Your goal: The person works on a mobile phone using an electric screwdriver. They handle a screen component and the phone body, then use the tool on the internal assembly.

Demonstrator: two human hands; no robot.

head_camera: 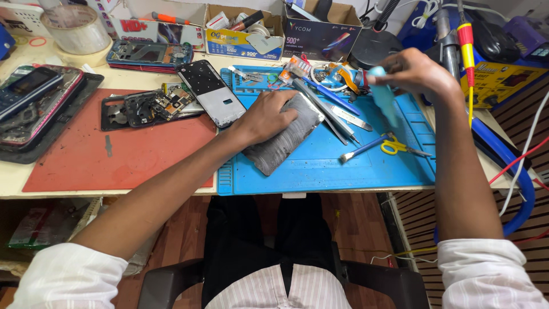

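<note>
Head view: a repair bench [11,183] is seen from above.
Left hand [266,117]: laid flat, fingers spread, pressed on a grey phone back [286,143].
Phone back: lying on the blue work mat [343,171], near its middle.
Right hand [414,71]: grip closed around a pale blue bottle [384,100], held tilted above the mat's far right part.
Nearby: yellow-handled scissors [394,146] and tweezers [329,109] lie on the mat; a red mat [114,160] lies to the left.

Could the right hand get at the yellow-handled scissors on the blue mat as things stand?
Probably yes, but not freely: the right hand is closed on a light blue tool. The yellow-handled scissors lie uncovered on the blue mat just below it, with nothing between them.
</note>
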